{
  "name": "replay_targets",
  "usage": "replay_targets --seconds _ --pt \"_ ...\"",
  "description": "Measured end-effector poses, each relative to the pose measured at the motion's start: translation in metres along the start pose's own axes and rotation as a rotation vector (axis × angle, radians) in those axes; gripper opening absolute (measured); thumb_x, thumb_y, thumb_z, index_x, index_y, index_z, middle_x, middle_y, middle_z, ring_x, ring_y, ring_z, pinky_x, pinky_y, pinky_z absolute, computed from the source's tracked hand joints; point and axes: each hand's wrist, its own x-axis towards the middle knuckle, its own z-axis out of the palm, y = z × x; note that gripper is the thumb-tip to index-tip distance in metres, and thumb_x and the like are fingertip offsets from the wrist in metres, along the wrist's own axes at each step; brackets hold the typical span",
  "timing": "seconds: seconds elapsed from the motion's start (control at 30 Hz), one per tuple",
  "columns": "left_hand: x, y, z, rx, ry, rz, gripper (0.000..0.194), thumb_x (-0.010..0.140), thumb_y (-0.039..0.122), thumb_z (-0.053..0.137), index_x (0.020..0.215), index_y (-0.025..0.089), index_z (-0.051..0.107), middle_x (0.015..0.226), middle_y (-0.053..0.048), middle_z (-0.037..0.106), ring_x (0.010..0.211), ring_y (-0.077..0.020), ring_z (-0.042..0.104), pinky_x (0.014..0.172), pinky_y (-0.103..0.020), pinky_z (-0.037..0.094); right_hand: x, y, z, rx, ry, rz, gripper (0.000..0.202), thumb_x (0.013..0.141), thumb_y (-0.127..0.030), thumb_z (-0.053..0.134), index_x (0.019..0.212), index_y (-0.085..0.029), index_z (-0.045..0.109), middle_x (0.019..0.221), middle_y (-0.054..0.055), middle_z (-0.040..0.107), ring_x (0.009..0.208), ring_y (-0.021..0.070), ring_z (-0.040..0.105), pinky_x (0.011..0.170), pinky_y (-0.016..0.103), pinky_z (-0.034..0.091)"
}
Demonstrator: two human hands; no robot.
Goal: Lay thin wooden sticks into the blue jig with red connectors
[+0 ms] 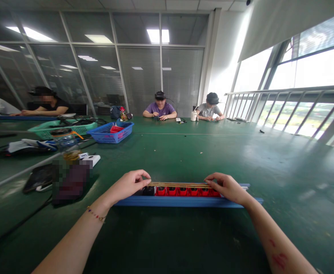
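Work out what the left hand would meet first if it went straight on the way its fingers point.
Past the thin strips at its fingertips, the left hand would probably meet the right hand, though one view leaves depth unclear.

Lg green table (pixel 167 152); glass partition (pixel 138 23) w/ blinds (pixel 184 83); bright windows (pixel 321 72), metal railing (pixel 283 91) R.

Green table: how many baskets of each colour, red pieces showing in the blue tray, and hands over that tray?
Left hand and right hand: 2 hands
Red pieces: 6 visible; the right hand may hide more
Green basket: 1
Blue basket: 1
Total: 10 visible
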Motion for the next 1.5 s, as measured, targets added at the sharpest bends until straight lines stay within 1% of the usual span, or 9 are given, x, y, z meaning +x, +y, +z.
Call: replay_targets --seconds 0.17,0.37,0.53,0.7,0.97,1.07,1.2,1.3,1.5 --pt "0.001 0.000 0.000 0.003 -0.004 0.001 0.042 0.076 0.052 0.043 0.095 0.018 0.058 0.069 0.000 0.061 0.061 -0.0155 0.057 0.054 -0.022 0.040 0.000 -0.002 -0.002 0.008 -0.031 -0.003 0.033 0.081 -0.043 0.043 0.089 -0.020 0.064 0.081 0.003 0.063 0.061 0.0122 0.051 0.055 0.022 0.041" --pt "-0.001 0.003 -0.001 0.007 -0.026 0.006 0.041 0.075 0.051 0.044 0.095 0.019 0.059 0.069 -0.001 0.063 0.062 -0.0157 0.058 0.056 -0.022 0.041 -0.002 0.008 -0.008 -0.034 -0.017 0.056 0.034 0.077 -0.048 0.047 0.091 -0.021 0.062 0.067 0.000 0.061 0.053 0.0108 0.049 0.047 0.021 0.038" --pt "-0.001 0.004 -0.002 0.004 -0.034 0.012 0.038 0.076 0.049 0.045 0.095 0.019 0.059 0.067 -0.001 0.064 0.063 -0.0163 0.059 0.057 -0.022 0.041 -0.004 0.020 -0.013 0.024 -0.014 0.090 0.032 0.073 -0.048 0.052 0.079 -0.018 0.061 0.065 0.000 0.061 0.056 0.0118 0.051 0.051 0.022 0.040" --pt "-0.001 0.003 -0.003 -0.002 -0.035 0.023 0.036 0.077 0.047 0.045 0.094 0.020 0.060 0.067 0.000 0.064 0.061 -0.0154 0.058 0.056 -0.022 0.039 -0.005 0.017 -0.015 0.057 -0.032 0.081 0.032 0.075 -0.048 0.050 0.077 -0.017 0.060 0.066 0.000 0.060 0.060 0.0127 0.052 0.054 0.022 0.041" --pt "0.001 0.000 -0.001 -0.015 -0.045 0.014 0.039 0.076 0.049 0.045 0.096 0.018 0.059 0.066 -0.001 0.063 0.062 -0.0161 0.058 0.056 -0.023 0.040 -0.002 0.025 -0.020 0.014 0.162 0.127 0.041 0.079 -0.051 0.041 0.074 -0.017 0.063 0.066 0.001 0.060 0.065 0.0158 0.053 0.060 0.024 0.041" --pt "0.001 -0.001 -0.001 -0.038 -0.050 0.030 0.039 0.076 0.049 0.045 0.095 0.018 0.059 0.068 -0.001 0.063 0.063 -0.0159 0.058 0.057 -0.023 0.041 -0.002 0.027 -0.022 0.044 0.141 0.136 0.046 0.080 -0.054 0.038 0.073 -0.016 0.064 0.067 0.001 0.060 0.066 0.0162 0.053 0.061 0.024 0.040" --pt "0.001 -0.001 -0.001 -0.052 -0.046 0.034 0.039 0.075 0.050 0.046 0.094 0.018 0.059 0.068 -0.001 0.063 0.062 -0.0159 0.058 0.059 -0.023 0.041 -0.004 0.018 -0.024 0.106 0.069 0.098 0.047 0.075 -0.057 0.044 0.069 -0.015 0.063 0.064 0.001 0.058 0.063 0.0143 0.051 0.058 0.022 0.039" --pt "0.001 -0.001 -0.002 -0.054 -0.044 0.024 0.040 0.074 0.050 0.047 0.094 0.018 0.059 0.068 -0.001 0.063 0.062 -0.0159 0.058 0.057 -0.023 0.040 -0.005 0.017 -0.031 0.142 0.125 0.101 0.045 0.074 -0.057 0.046 0.069 -0.016 0.062 0.067 0.002 0.060 0.066 0.0149 0.052 0.061 0.022 0.041" --pt "-0.001 -0.001 -0.002 -0.074 -0.050 0.032 0.037 0.075 0.050 0.047 0.090 0.018 0.057 0.066 0.000 0.062 0.061 -0.0149 0.057 0.052 -0.021 0.038 0.003 0.045 -0.042 0.091 0.278 0.225 0.046 0.071 -0.059 0.048 0.076 -0.018 0.067 0.074 0.001 0.064 0.076 0.0180 0.057 0.066 0.022 0.042"
